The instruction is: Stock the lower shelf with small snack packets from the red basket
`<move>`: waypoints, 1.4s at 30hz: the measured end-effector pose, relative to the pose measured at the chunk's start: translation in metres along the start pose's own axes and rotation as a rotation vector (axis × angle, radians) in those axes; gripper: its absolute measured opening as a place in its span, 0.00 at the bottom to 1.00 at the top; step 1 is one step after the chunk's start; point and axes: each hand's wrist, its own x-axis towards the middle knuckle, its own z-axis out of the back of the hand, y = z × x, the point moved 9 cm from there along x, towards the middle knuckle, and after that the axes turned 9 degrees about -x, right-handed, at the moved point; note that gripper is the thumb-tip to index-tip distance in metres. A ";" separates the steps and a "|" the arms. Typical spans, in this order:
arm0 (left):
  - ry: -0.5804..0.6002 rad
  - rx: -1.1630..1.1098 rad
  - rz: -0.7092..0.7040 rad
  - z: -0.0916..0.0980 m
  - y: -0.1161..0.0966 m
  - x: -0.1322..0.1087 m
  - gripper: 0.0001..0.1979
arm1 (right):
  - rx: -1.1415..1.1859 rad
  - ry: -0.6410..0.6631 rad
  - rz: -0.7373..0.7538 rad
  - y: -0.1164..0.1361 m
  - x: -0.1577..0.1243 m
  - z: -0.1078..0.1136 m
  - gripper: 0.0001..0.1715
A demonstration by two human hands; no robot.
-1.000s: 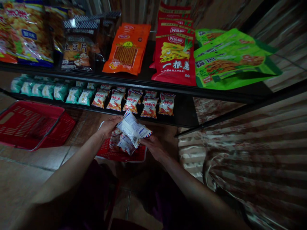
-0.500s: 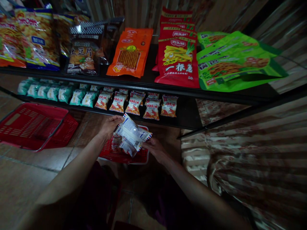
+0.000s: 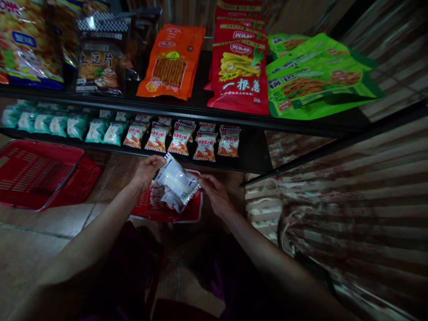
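Observation:
A small white snack packet [image 3: 177, 178], its printed back side up, is stretched between my two hands. My left hand [image 3: 149, 170] pinches its upper left corner. On the packet's right edge, the fingers of my right hand [image 3: 214, 191] are closed. Below the packet is a red basket [image 3: 197, 209] on the floor, with several small packets [image 3: 158, 194] inside it, partly hidden. Just beyond my hands, several white and orange shrimp packets [image 3: 204, 146] stand in a row on the lower shelf [image 3: 250, 154].
Teal packets [image 3: 76, 125] line the lower shelf's left part. Orange bags [image 3: 170, 62], red bags [image 3: 239, 67] and green bags [image 3: 314, 80] lie on the upper shelf. Another red basket [image 3: 40, 174] is at left. A striped curtain [image 3: 334, 214] hangs at right.
The view has shifted, so the shelves and baskets appear farther left and slightly higher. Both hands still hold the packet, which has turned slightly.

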 end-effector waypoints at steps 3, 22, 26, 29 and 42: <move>-0.011 0.008 -0.016 -0.003 -0.001 -0.001 0.18 | 0.016 -0.010 -0.039 -0.003 0.000 0.002 0.18; 0.156 -0.263 0.316 -0.038 0.038 -0.023 0.14 | 0.256 -0.045 -0.116 -0.019 0.006 0.006 0.24; 0.196 -0.227 0.316 -0.045 0.047 -0.029 0.17 | 0.298 -0.064 -0.116 -0.019 0.003 0.004 0.24; 0.229 -0.216 0.331 -0.049 0.052 -0.032 0.20 | 0.345 -0.067 -0.120 -0.019 0.000 0.001 0.23; 0.256 -0.248 0.281 -0.052 0.047 -0.034 0.25 | 0.232 0.013 -0.102 -0.009 -0.003 -0.007 0.15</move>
